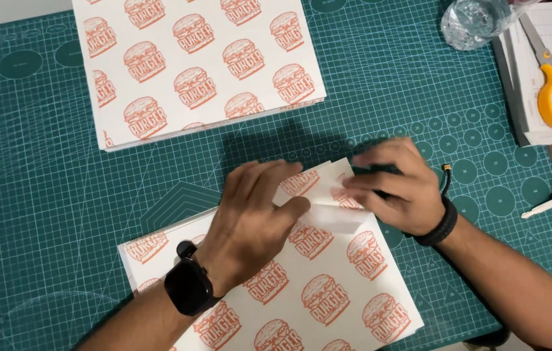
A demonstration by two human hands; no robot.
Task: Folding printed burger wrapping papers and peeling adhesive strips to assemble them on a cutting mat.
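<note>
While both hands' fingers press flat on printed paper (328, 286), left hand (256, 221), right hand (393, 188), green cutting mat (41, 195).

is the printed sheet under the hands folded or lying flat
Partly folded: the printed sheet's top corner is turned over, pressed by the left hand and right hand.

Left hand (256, 208) flat, fingers spread — right hand (390, 188) pinching (wrist bent inward).
</note>
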